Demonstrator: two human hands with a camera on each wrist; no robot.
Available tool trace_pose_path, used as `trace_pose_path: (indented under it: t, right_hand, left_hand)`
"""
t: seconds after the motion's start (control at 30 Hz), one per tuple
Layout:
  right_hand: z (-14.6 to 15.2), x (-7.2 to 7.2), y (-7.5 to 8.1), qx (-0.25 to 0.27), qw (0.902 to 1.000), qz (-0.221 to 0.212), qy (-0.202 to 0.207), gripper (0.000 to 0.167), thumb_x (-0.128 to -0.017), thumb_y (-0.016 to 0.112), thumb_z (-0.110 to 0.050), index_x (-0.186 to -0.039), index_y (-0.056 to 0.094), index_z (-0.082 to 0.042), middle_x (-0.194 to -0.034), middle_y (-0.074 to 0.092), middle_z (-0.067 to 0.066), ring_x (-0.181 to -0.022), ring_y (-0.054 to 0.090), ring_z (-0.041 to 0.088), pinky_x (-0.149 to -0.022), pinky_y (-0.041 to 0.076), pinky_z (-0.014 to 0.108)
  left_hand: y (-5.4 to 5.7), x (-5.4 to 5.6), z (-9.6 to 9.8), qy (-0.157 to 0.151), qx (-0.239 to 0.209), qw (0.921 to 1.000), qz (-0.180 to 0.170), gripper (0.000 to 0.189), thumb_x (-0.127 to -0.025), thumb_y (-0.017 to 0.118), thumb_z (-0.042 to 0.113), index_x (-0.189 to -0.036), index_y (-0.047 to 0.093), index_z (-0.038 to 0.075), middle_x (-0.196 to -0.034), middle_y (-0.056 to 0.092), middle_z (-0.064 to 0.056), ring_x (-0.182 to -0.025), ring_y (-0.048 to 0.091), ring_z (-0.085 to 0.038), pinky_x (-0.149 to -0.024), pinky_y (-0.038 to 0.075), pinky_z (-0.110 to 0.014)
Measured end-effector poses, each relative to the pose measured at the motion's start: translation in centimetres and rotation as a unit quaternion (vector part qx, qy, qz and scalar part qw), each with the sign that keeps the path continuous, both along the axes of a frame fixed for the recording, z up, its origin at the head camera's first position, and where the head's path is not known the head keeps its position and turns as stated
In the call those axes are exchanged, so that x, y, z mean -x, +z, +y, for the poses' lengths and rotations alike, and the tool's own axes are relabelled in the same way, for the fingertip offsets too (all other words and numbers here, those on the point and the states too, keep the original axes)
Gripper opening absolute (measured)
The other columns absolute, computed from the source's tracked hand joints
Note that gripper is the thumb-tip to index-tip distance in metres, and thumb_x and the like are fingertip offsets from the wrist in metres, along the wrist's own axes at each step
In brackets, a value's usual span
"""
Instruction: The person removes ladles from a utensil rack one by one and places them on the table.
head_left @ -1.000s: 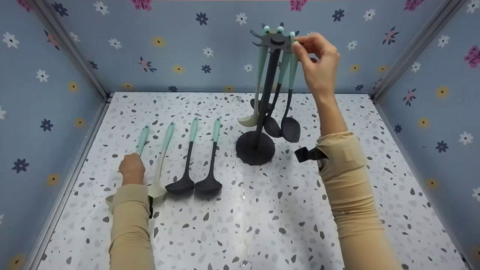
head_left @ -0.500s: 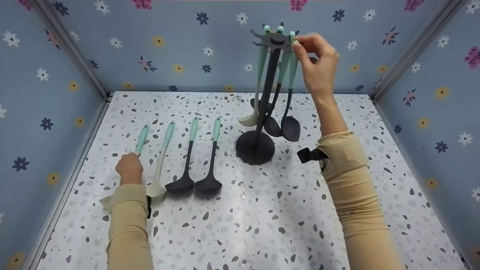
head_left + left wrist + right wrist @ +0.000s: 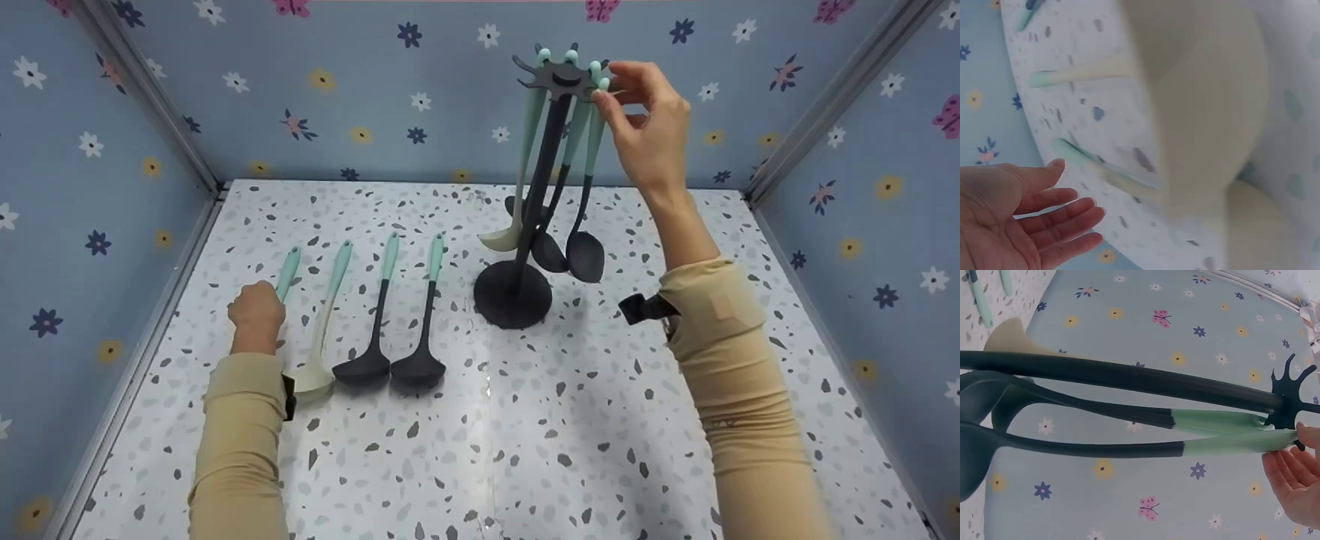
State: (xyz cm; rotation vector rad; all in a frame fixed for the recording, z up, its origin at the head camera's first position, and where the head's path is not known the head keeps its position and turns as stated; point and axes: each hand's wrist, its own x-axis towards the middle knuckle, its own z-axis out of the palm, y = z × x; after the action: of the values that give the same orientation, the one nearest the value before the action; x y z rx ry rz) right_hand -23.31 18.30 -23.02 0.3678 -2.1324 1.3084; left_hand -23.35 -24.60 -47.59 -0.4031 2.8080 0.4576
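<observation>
My left hand [image 3: 257, 309] is beside the mint handle [image 3: 288, 271] of the leftmost pale ladle; the sleeve hides its bowl in the head view. In the left wrist view its fingers [image 3: 1072, 216] are extended and spread, near that handle. A second pale ladle's bowl [image 3: 1207, 112] looms in front of this camera. High at the right, my right hand [image 3: 654, 131] holds a hanging black ladle [image 3: 1095, 450] by its mint handle end, thumb on one side and fingers on the other. This end is at a hook of the black utensil stand [image 3: 553, 142].
More utensils hang from the stand, including a pale ladle [image 3: 500, 238] and a black one [image 3: 550, 253]. The stand's round base [image 3: 513, 295] is on the speckled table [image 3: 555, 420]. Two black ladles [image 3: 418, 369] lie left of it. Flowered walls [image 3: 435, 112] enclose the table.
The left hand has shifted forward along the leftmost ladle's handle, and the sleeve now covers that ladle's bowl. The right hand has moved slightly right, showing more of the handle tip.
</observation>
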Motion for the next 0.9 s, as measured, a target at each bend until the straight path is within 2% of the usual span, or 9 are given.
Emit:
trace_pose_path:
  t: [0.13,0.27,0.37,0.5,0.57,0.77,0.9]
  right_hand:
    - [0.8,0.6,-0.7,-0.038,0.9992,-0.004,-0.009,0.028,-0.084,0.061,-0.011,-0.109,0.056,0.001,-0.099,0.062,0.01,-0.083,0.058,0.016,-0.07,0.047,0.021]
    - [1.4,0.8,-1.1,-0.055,0.9981,-0.025,-0.012,0.03,-0.083,0.062,-0.013,-0.109,0.056,0.0,-0.099,0.061,0.01,-0.083,0.058,0.014,-0.071,0.047,0.021]
    - [1.8,0.7,-1.5,-0.061,0.997,-0.047,-0.01,0.031,-0.083,0.063,-0.013,-0.109,0.056,0.001,-0.098,0.061,0.013,-0.083,0.058,0.015,-0.073,0.047,0.023]
    - [2.9,1.5,-3.0,-0.074,0.9954,-0.06,-0.007,0.032,-0.082,0.065,-0.015,-0.109,0.057,0.001,-0.098,0.061,0.014,-0.084,0.057,0.016,-0.075,0.046,0.024]
    - [3.3,1.6,-3.6,-0.077,0.9948,-0.066,-0.001,0.033,-0.081,0.065,-0.016,-0.109,0.057,0.001,-0.098,0.061,0.014,-0.085,0.057,0.016,-0.076,0.046,0.026]
    - [4.0,1.4,-5.9,-0.087,0.9914,-0.096,0.012,0.035,-0.081,0.065,-0.017,-0.109,0.056,0.001,-0.1,0.06,0.013,-0.087,0.057,0.018,-0.079,0.046,0.028]
    - [4.3,1.4,-7.5,-0.086,0.9906,-0.104,0.019,0.036,-0.081,0.066,-0.018,-0.109,0.056,0.002,-0.1,0.06,0.015,-0.088,0.058,0.023,-0.078,0.046,0.029]
  left_hand:
    - [1.8,0.6,1.1,-0.018,-0.001,0.9995,0.027,0.033,-0.088,0.046,0.005,-0.11,0.045,-0.019,-0.105,0.048,-0.037,-0.094,0.049,-0.049,-0.08,0.037,-0.059]
    - [3.8,1.1,2.5,-0.044,0.0,0.9956,0.082,0.029,-0.087,0.051,0.007,-0.102,0.051,-0.018,-0.097,0.053,-0.034,-0.085,0.054,-0.044,-0.073,0.043,-0.053]
    - [5.6,1.4,3.8,-0.058,0.0,0.9915,0.116,0.027,-0.086,0.054,0.009,-0.098,0.054,-0.016,-0.092,0.056,-0.032,-0.082,0.056,-0.043,-0.07,0.044,-0.052]
    - [8.5,1.7,5.8,-0.081,-0.009,0.9857,0.148,0.027,-0.087,0.054,0.011,-0.095,0.057,-0.014,-0.093,0.056,-0.031,-0.081,0.057,-0.042,-0.068,0.045,-0.05]
    - [9.9,1.8,6.9,-0.091,-0.015,0.9811,0.17,0.026,-0.088,0.055,0.012,-0.093,0.058,-0.013,-0.092,0.057,-0.03,-0.08,0.057,-0.04,-0.067,0.045,-0.049]
    - [14.4,1.5,10.6,-0.12,-0.031,0.9643,0.234,0.027,-0.088,0.055,0.014,-0.1,0.058,-0.011,-0.1,0.057,-0.026,-0.086,0.057,-0.037,-0.071,0.044,-0.046]
    - [17.1,1.1,13.0,-0.151,-0.045,0.9542,0.254,0.029,-0.089,0.055,0.015,-0.106,0.057,-0.009,-0.104,0.057,-0.024,-0.09,0.057,-0.035,-0.074,0.044,-0.045]
